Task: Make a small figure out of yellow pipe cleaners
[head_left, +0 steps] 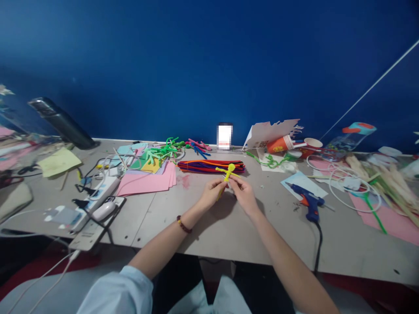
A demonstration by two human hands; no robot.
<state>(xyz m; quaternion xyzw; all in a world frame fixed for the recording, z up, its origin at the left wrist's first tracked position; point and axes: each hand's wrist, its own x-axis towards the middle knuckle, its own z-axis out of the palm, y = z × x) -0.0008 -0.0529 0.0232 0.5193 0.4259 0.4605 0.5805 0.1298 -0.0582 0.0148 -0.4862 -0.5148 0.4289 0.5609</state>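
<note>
Between both hands I hold a small yellow pipe-cleaner figure (231,169) with a round head and arms stretched to the sides. My left hand (212,192) pinches its lower part from the left. From the right, the fingertips of my right hand (242,192) close on the same lower part. The legs are partly hidden by my fingers. Just behind the figure lies a bundle of pipe cleaners (203,166) in red, purple and orange. A phone (224,136) with a blurred screen leans upright against the blue wall.
On the left are pink paper sheets (147,184), green pipe-cleaner pieces (160,151), a power strip (94,200) and a dark bottle (65,124). To the right sit a blue glue gun (309,201) with its cord over the table edge, orange paper cups (279,144) and a coiled white cable (330,183).
</note>
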